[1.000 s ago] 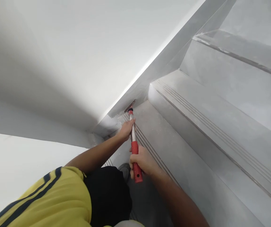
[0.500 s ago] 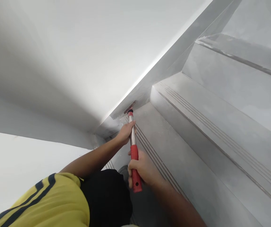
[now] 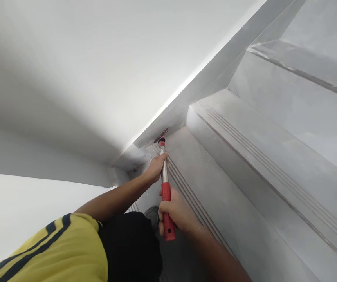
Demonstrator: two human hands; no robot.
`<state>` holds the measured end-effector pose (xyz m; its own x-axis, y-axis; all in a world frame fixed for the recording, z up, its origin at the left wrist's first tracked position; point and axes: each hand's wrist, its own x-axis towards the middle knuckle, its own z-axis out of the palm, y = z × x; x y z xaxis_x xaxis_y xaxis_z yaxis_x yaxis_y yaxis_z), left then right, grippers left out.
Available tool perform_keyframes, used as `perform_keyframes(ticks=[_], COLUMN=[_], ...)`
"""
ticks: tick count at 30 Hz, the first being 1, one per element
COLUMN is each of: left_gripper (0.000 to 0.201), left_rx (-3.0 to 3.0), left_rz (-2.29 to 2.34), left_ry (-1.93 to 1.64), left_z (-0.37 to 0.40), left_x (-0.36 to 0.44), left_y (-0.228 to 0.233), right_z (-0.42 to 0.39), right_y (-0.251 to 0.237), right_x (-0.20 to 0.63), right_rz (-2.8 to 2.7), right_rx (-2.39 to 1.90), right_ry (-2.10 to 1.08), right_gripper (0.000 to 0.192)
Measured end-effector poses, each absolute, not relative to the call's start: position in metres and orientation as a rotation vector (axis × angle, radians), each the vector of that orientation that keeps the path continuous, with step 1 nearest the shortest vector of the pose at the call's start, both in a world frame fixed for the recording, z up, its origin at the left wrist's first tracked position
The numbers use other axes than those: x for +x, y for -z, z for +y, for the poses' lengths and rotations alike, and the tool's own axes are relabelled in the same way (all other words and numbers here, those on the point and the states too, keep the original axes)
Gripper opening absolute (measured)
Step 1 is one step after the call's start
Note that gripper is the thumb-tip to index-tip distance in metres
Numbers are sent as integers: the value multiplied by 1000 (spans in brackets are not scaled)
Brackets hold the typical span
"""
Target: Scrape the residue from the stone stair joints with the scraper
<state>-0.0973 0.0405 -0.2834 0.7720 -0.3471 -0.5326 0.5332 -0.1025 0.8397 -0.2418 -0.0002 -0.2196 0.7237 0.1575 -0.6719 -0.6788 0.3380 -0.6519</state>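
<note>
Both my hands hold a long-handled scraper (image 3: pixel 164 172) with a red grip, a silver shaft and a wide, thin blade. My left hand (image 3: pixel 156 167) is closed around the metal shaft below the black collar. Lower down, my right hand (image 3: pixel 175 209) is wrapped round the red grip; it looks slightly blurred. The scraper's blade (image 3: pixel 161 135) lies against the grey skirting (image 3: pixel 175 115), just above the stair tread (image 3: pixel 191 152). Whether its whole edge touches cannot be seen.
Grey steps (image 3: pixel 238 156) with grooved nosings rise to the right. A white wall (image 3: pixel 98 70) slopes along the skirting on the left. Whitish dust marks the tread and skirting. My bent knee in black cloth (image 3: pixel 130 246) and a yellow sleeve (image 3: pixel 65 250) fill the lower left.
The view has shifted slightly. The scraper stays at nearly the same place on the skirting, with both hands holding it as before.
</note>
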Motion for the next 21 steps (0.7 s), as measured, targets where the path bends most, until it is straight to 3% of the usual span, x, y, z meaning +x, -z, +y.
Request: perform_keyframes(ticks=[13, 21], left_gripper=[35, 33], left_rx=[1506, 1507], left_rz=[188, 209], left_ry=[736, 732], left_z=[32, 19], left_x=[-95, -96], left_y=[270, 270], right_z=[-13, -19], right_y=[213, 222], right_x=[-242, -234], right_rz=[507, 554], right_rx=[-1055, -1099], right_ry=[-572, -516], right_gripper=[53, 47])
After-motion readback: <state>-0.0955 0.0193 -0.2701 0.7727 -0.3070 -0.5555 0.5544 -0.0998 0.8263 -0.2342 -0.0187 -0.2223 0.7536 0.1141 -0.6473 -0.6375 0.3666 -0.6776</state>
